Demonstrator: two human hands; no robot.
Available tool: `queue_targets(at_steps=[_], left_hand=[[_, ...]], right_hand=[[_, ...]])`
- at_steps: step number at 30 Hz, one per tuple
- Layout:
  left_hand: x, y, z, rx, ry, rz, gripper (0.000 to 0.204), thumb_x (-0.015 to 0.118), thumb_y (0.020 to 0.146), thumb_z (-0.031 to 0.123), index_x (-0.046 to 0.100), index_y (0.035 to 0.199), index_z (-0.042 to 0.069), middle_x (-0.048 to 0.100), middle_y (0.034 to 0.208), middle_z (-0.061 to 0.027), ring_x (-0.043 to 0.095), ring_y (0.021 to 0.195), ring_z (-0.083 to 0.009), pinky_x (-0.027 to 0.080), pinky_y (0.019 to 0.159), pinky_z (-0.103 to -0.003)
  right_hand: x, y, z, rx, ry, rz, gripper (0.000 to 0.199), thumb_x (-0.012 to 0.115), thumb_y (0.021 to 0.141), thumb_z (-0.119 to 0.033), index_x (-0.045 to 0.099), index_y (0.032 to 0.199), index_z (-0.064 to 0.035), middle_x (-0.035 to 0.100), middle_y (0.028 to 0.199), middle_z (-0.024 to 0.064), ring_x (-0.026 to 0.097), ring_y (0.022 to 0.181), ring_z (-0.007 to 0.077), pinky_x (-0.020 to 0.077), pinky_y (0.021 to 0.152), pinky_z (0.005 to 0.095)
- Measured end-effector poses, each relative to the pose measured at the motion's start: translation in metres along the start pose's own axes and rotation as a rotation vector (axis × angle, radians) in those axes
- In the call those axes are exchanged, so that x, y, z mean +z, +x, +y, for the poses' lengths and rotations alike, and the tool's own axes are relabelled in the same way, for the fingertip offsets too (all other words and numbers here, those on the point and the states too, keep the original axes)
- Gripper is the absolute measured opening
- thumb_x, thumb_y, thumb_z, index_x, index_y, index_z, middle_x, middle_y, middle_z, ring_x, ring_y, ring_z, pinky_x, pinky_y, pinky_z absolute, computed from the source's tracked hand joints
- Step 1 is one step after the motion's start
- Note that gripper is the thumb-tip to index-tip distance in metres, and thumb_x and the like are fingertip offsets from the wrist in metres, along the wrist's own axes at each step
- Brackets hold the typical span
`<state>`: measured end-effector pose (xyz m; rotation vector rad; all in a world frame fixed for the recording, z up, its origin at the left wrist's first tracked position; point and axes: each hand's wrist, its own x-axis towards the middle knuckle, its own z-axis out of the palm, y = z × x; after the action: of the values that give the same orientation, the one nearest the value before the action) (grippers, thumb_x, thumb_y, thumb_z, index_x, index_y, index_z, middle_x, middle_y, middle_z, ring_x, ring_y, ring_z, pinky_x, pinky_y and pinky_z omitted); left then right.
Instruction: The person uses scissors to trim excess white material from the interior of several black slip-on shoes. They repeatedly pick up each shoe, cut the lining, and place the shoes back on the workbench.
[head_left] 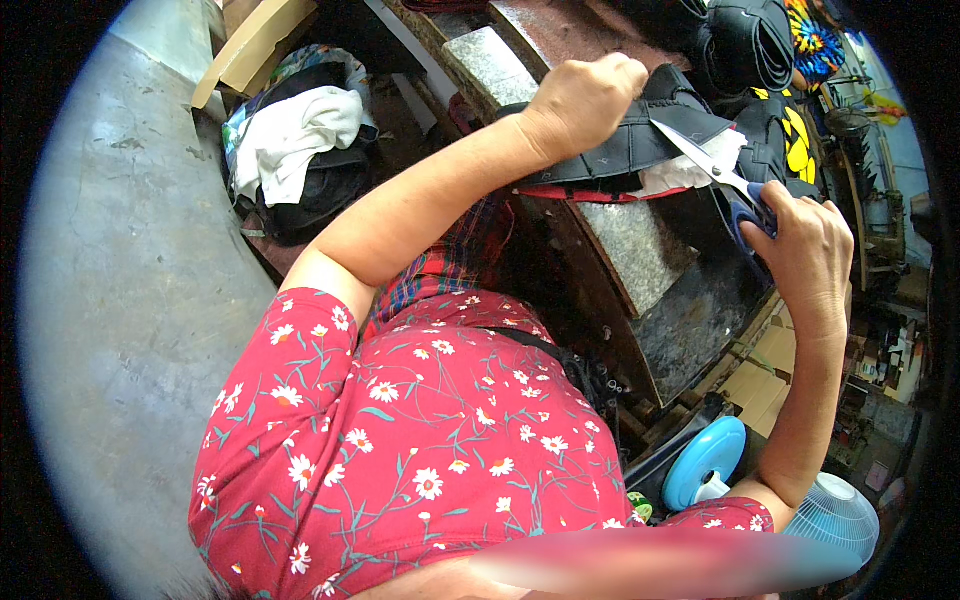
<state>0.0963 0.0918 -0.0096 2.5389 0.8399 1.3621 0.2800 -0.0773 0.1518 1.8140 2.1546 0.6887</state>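
The left hand (pixel 588 105) is held over the far part of a black piece (pixel 628 143), its arm bent at the elbow and stretched across from the left, with the back of the hand turned up. Its fingers are curled into a fist; whether the piece is pinched beneath them cannot be told. By the right hand (pixel 808 240) a pair of scissors (pixel 722 172) is grasped, the blue handles wrapped by thumb and fingers. The right forearm is raised steeply from the near right, the wrist slightly bent and the knuckles turned outward to the right. The scissors are aimed far and left, a blade being laid across the right end of the piece.

Beside that blade a white scrap (pixel 675 178) is seen, and a red strip (pixel 575 193) is shown along the piece's near edge. Under the piece a grey slab (pixel 640 255) is partly covered, set on a dark bench (pixel 712 315). Beyond the hands, at the far right, black rolls (pixel 745 48) are heaped, with yellow shapes (pixel 797 145) just nearer. On the far left a white cloth (pixel 295 135) is draped over a black bag (pixel 308 195). At the near right a blue disc (pixel 705 465) is placed.
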Motion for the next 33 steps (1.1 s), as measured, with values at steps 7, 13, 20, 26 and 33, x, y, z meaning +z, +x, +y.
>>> queue_targets(at_steps=[7,13,20,26,33], left_hand=[[-0.004,-0.006,-0.004,0.169,-0.003,-0.091,0.017,0.061,0.09,0.014,0.068,0.105,0.013,0.064,0.095,-0.0125,0.07,0.081,-0.0324,0.059,0.072,-0.041],[-0.002,-0.006,-0.003,0.186,0.052,-0.052,0.009,0.062,0.088,0.014,0.067,0.094,0.011,0.063,0.09,-0.0099,0.069,0.077,-0.0305,0.058,0.069,-0.039],[0.001,-0.008,0.0,0.177,0.034,-0.008,0.008,0.063,0.087,0.013,0.065,0.094,0.01,0.062,0.088,-0.0092,0.068,0.075,-0.03,0.058,0.067,-0.038],[-0.001,-0.001,0.001,0.144,0.027,0.022,0.019,0.061,0.085,0.011,0.067,0.103,0.011,0.064,0.094,-0.0125,0.072,0.077,-0.0324,0.061,0.07,-0.041],[0.002,-0.005,-0.001,0.206,0.141,-0.045,0.015,0.06,0.085,0.011,0.067,0.099,0.01,0.062,0.092,-0.0107,0.07,0.079,-0.03,0.06,0.069,-0.038]], right_hand=[[0.003,-0.003,0.007,0.086,0.09,-0.022,0.033,0.082,0.072,-0.03,0.068,0.095,-0.0125,0.068,0.078,0.0112,0.067,0.078,0.031,0.0504,0.076,0.0427],[0.004,0.003,0.002,0.043,0.128,-0.007,0.033,0.081,0.072,-0.031,0.068,0.095,-0.0113,0.068,0.078,0.0113,0.067,0.078,0.0315,0.05,0.076,0.0423],[0.002,0.008,-0.003,-0.001,0.101,-0.028,0.032,0.082,0.072,-0.031,0.068,0.094,-0.011,0.068,0.077,0.0121,0.067,0.077,0.0313,0.0498,0.077,0.0426],[-0.001,0.008,0.002,0.086,0.127,-0.098,0.034,0.08,0.074,-0.033,0.071,0.099,-0.0125,0.072,0.084,0.0127,0.07,0.083,0.0329,0.0518,0.077,0.0429],[0.002,0.013,-0.002,0.059,0.135,-0.089,0.033,0.079,0.075,-0.035,0.071,0.097,-0.0123,0.071,0.08,0.0138,0.07,0.08,0.0321,0.052,0.075,0.0435]])
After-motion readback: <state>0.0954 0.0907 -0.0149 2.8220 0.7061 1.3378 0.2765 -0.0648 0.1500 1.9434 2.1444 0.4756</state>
